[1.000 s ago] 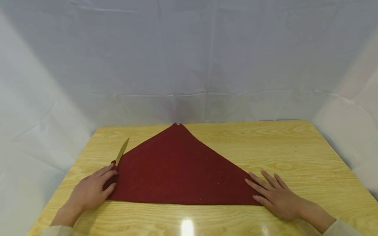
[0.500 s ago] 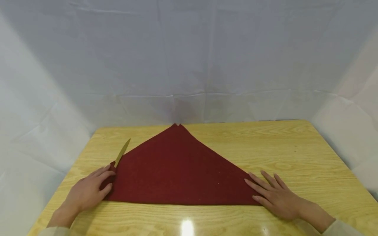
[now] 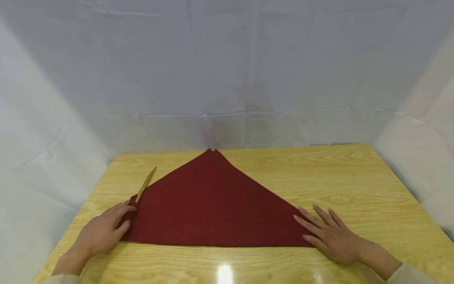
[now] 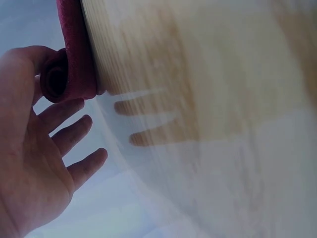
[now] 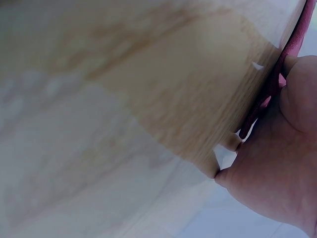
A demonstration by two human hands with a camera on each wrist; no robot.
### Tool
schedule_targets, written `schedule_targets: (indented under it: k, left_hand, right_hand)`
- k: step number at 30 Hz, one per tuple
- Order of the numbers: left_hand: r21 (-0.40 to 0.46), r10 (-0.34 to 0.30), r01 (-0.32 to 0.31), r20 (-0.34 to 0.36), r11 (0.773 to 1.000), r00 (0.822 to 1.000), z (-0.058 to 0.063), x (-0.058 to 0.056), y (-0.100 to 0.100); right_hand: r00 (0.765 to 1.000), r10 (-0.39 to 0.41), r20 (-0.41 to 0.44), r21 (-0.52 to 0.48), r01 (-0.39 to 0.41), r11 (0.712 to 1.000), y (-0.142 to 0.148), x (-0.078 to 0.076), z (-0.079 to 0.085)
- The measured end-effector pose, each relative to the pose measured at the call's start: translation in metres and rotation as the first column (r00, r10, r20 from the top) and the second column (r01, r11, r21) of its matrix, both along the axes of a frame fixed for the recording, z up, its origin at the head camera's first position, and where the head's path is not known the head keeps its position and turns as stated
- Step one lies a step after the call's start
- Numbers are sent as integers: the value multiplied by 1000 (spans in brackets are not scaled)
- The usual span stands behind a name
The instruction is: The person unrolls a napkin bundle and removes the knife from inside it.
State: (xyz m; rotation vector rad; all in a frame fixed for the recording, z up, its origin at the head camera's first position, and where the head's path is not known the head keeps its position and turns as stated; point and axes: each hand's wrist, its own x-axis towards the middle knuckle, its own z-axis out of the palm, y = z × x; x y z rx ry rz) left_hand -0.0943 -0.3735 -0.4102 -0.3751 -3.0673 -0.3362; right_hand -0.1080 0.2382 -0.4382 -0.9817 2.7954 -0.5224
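1. A deep red fabric cloth (image 3: 198,205) lies on the tabletop, folded into a broad triangle: its long straight edge faces the person, its notched apex reaches the far edge, and pale specks dot its right half.
2. At its left end it curls into a rolled end (image 4: 79,59); the left wrist view looks into the roll, whose hollow is dark, so any contents cannot be made out.
3. The left hand (image 3: 101,232) grips this roll lightly, thumb to one side and fingers to the other; the lower three fingers stand apart.
4. The right hand (image 3: 333,238) is flat and spread over the cloth's right corner, some fingertips on the red fabric, others beyond its sloping edge.
5. A narrow, pointed, dull-gold, blade-shaped strip (image 3: 146,184) slants along the upper left edge, its lower end just beside the left fingertips; what it is cannot be told.
6. Beneath is a yellow wood-grain table (image 3: 354,177) with rounded far corners, a bright reflection at its near side.
7. Creased white fabric sheets (image 3: 227,59) enclose it behind and at both sides.
8. Pale cuffs (image 3: 409,274) show at both wrists.
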Motion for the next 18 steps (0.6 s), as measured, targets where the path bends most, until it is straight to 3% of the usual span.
schedule_targets:
  k: [10, 18]
  left_hand:
    - [-68, -65, 60, -68, 996, 996, -2, 4, 8]
    - [-117, -25, 17, -74, 993, 997, -1, 5, 13]
  right_hand:
    - [1000, 5, -6, 8, -5, 1000, 0, 0, 1]
    - [1000, 5, -6, 8, -5, 1000, 0, 0, 0]
